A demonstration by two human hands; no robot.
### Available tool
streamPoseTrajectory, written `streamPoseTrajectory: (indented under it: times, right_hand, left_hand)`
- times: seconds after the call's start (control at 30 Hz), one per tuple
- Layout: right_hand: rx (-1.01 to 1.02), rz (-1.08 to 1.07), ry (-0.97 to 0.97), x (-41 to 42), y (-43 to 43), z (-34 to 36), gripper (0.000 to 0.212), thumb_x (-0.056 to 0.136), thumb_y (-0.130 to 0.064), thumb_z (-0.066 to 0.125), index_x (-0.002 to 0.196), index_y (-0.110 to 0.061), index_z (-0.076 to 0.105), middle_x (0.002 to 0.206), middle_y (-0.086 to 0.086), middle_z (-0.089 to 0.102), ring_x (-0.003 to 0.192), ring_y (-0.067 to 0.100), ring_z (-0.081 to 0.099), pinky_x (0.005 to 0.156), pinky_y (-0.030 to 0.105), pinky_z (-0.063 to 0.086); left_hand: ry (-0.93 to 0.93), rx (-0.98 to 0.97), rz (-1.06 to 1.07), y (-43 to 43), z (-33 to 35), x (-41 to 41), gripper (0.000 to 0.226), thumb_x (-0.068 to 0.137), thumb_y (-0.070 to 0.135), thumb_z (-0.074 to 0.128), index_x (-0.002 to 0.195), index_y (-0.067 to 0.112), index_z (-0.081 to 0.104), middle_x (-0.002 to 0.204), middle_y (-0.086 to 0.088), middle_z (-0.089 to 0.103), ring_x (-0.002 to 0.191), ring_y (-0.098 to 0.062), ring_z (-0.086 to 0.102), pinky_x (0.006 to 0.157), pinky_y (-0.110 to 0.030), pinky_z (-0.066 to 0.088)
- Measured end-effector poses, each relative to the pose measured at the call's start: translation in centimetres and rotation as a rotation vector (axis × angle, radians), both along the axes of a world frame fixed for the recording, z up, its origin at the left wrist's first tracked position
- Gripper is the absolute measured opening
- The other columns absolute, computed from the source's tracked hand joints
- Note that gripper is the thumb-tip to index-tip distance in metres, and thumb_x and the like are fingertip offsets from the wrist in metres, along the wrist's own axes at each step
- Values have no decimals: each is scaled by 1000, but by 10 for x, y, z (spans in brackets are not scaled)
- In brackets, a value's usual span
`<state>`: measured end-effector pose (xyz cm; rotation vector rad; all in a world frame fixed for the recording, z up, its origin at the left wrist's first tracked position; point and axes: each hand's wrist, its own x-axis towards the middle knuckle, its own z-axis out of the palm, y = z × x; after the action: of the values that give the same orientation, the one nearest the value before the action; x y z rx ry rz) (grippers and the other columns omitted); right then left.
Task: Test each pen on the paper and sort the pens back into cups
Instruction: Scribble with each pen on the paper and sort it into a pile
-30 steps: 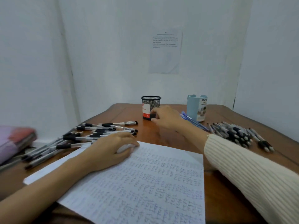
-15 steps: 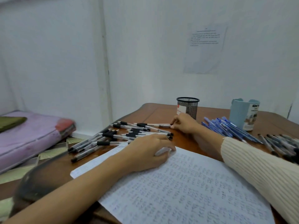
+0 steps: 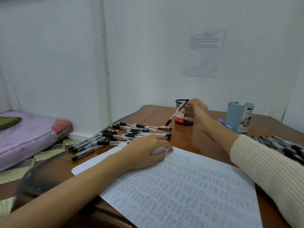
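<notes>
My right hand (image 3: 196, 111) holds a clear pen with a black grip (image 3: 176, 113) tilted in front of the black mesh cup (image 3: 180, 118). The pen's tip points down-left, above the table. My left hand (image 3: 144, 150) rests palm down on the top corner of the written-over paper (image 3: 189, 186). Several black-grip pens (image 3: 118, 137) lie in a loose pile left of the paper. A light blue cup (image 3: 238, 116) stands at the back right, with blue pens (image 3: 227, 125) lying beside it. More pens (image 3: 279, 145) lie at the right edge.
The brown wooden table (image 3: 194, 139) stands against a white wall bearing a printed sheet (image 3: 204, 51). A purple mattress (image 3: 24, 137) lies on the floor to the left.
My right hand has picked a pen from the pile's far end and lifted it up to the black mesh cup. The view has shifted further left. My left hand stays on the paper.
</notes>
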<state>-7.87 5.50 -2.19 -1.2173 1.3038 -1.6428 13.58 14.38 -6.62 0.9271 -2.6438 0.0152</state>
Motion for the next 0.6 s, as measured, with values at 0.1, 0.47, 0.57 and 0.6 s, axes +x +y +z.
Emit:
streamPoseTrajectory:
  times: [0.1,0.47,0.57,0.6]
  right_hand:
    - [120,60,89,-6,8,-10,16,98,-21,44,83,-21,50,85,4,66,69,14,59,53,30,51]
    - [232,105,215,19,4,-34,15,85,-13,67,85,-15,52,76,4,57,63,12,56,41,19,50]
    - [168,86,129,21,10,-33,11,87,-5,62,84,-12,54,70,3,51,58,9,48,40,17,49]
    - [150,87,66,21,13,-30,7,90,-5,56,84,-10,56,69,3,49,57,9,47,42,18,49]
  left_hand:
    - [1,1,-3,1,0,0,37,91,34,38,122,30,58,124,14,54,109,0,48,91,-24,43]
    - [-9,18,2,1,0,0,31,95,26,44,124,29,57,124,13,54,107,-1,47,91,-28,45]
    - [-7,18,-1,0,-1,0,31,95,26,44,123,28,57,124,12,54,103,1,45,90,-24,43]
    - [-6,15,-3,0,-1,0,31,95,26,44,123,28,58,124,12,54,102,2,45,90,-24,43]
